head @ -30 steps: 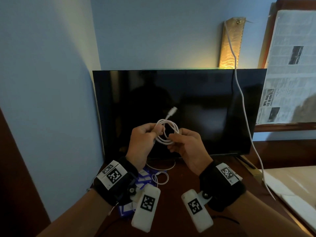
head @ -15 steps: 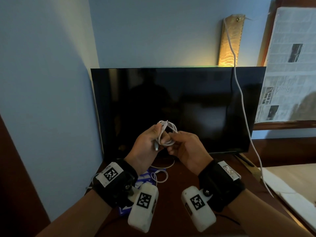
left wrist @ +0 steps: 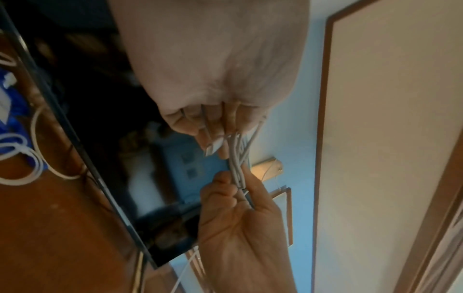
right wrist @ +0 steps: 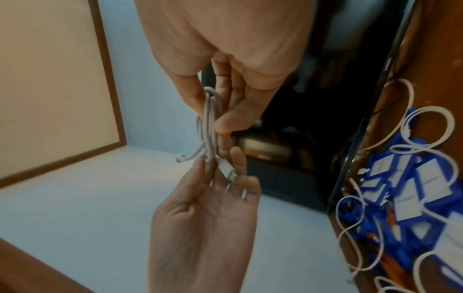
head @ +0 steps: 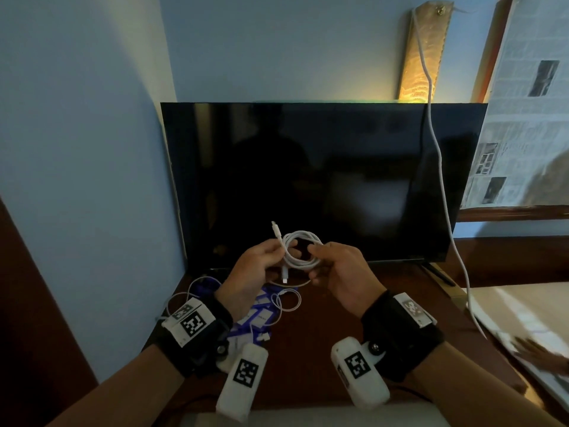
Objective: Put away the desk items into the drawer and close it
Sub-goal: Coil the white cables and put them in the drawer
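Note:
A white charging cable (head: pixel 301 251) is wound into a small coil and held in the air in front of the black monitor. My left hand (head: pixel 278 248) pinches the coil's left side, where one plug sticks up and another hangs down. My right hand (head: pixel 314 261) pinches the right side. The left wrist view shows the cable strands (left wrist: pixel 236 158) running from my left fingers (left wrist: pixel 208 126) down to my right hand (left wrist: pixel 235 200). In the right wrist view the coil (right wrist: pixel 210 119) sits between thumb and fingers. No drawer is in view.
The monitor (head: pixel 323 180) stands at the back of the brown desk (head: pixel 308 349). Blue-and-white cards (head: pixel 261 317) tangled with more white cables (right wrist: pixel 426 126) lie at the desk's left. A white cord (head: pixel 441 180) hangs from a wall lamp. Newspaper (head: pixel 523 134) covers a frame on the right.
The coil has been turned and spread wider between the hands. One plug now points up on the left and the other end hangs down. Both hands keep their hold.

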Demonstrator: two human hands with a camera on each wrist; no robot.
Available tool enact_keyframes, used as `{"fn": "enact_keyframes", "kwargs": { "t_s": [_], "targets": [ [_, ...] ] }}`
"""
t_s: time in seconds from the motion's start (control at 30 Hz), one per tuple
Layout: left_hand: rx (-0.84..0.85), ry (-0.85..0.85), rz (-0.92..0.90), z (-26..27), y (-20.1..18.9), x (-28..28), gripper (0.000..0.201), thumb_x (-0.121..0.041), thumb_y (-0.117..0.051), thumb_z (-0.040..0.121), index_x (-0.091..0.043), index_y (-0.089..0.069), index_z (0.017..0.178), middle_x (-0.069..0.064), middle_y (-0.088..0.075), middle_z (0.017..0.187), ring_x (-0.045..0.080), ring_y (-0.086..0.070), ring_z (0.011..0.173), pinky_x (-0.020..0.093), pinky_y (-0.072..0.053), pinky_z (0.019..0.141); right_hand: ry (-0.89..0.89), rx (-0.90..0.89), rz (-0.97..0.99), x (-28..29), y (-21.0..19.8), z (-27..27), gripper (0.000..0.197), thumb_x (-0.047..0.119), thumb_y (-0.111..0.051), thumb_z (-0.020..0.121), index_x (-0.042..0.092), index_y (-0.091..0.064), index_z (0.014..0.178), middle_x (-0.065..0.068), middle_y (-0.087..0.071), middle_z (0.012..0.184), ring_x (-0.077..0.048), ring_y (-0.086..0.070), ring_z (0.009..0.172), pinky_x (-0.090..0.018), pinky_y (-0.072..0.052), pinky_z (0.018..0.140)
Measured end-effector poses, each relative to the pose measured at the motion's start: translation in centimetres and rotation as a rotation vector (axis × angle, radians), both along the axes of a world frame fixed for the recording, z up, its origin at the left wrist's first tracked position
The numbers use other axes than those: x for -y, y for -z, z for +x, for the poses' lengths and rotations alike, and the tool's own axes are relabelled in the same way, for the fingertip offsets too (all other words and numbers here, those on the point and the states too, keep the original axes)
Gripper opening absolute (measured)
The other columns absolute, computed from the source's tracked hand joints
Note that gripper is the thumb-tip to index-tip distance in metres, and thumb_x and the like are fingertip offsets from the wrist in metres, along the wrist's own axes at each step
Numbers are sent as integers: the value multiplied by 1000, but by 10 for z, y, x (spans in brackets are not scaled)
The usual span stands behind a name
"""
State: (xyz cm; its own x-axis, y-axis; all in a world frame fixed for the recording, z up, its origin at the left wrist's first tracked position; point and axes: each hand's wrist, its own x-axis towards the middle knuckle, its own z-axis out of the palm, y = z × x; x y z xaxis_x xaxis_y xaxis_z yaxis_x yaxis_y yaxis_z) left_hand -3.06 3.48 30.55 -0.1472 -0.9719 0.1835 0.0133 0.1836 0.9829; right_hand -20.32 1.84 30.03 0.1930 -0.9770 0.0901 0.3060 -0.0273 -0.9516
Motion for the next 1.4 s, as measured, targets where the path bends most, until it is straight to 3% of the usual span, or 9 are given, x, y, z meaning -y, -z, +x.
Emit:
{"fn": "enact_keyframes", "kwargs": {
  "t_s": [0.13,0.33,0.53,0.67,0.83,0.93,1.03,1.23,1.4],
  "targets": [
    [139,-11,-10,14,17,-11,19,-17,-54,95,-6,-66,105,-4,-67,89,-1,-62,79,18,-43,75,-1,-127,-8,-6,27,4,8,11,-60,91,5,-55,88,-15,-56,80,-18,-56,58,-25,-49,51],
    [246,-110,122,51,76,-24,14,-19,-67,89,-11,-73,100,-1,-72,99,5,-67,95,21,-52,83,-168,-367,74,-22,80,26,26,23,-68,87,-2,-62,92,-19,-62,83,-20,-59,58,-25,-50,50],
    [393,-158,302,102,155,-50,5,-9,-73,82,-15,-75,82,-3,-74,79,3,-67,77,17,-50,74,-254,-631,209,-22,151,52,24,35,-69,86,12,-64,82,-9,-72,82,-17,-61,63,-25,-47,55],
    [694,-85,415,136,209,-71,12,-20,-76,81,-19,-71,69,-4,-69,68,3,-62,64,18,-47,65,-249,-711,322,-10,188,75,20,31,-67,89,13,-61,81,-8,-70,79,-18,-61,60,-24,-48,55],
    [1086,191,572,154,272,-100,34,-29,-65,86,4,-58,78,15,-55,75,8,-41,58,19,-25,56,-167,-592,521,8,220,113,26,28,-69,87,11,-59,104,-9,-68,95,-21,-63,60,-28,-50,57],
    [1212,339,602,155,297,-114,29,-30,-63,86,-6,-54,72,12,-55,74,22,-50,69,25,-32,60,-68,-515,594,20,227,136,18,23,-65,90,10,-59,100,-6,-62,95,-24,-61,66,-32,-48,62],
    [1271,421,605,157,314,-120,28,-29,-65,88,-13,-60,110,7,-60,98,22,-55,91,25,-38,73,48,-458,642,30,224,154,10,19,-64,89,11,-58,89,-5,-58,85,-25,-60,68,-31,-44,61],
    [1413,572,632,162,334,-120,34,-5,-58,89,-6,-57,123,18,-52,128,32,-58,106,32,-46,83,18,-174,700,38,224,169,34,19,-60,91,8,-55,123,-10,-59,118,-29,-64,84,-32,-45,61],
    [1579,640,508,171,348,-122,26,-4,-58,87,-2,-65,112,19,-57,122,34,-60,103,38,-52,88,26,-245,680,35,220,171,16,14,-59,91,6,-58,106,-10,-61,78,-27,-62,72,-32,-47,64]
  ]
}}
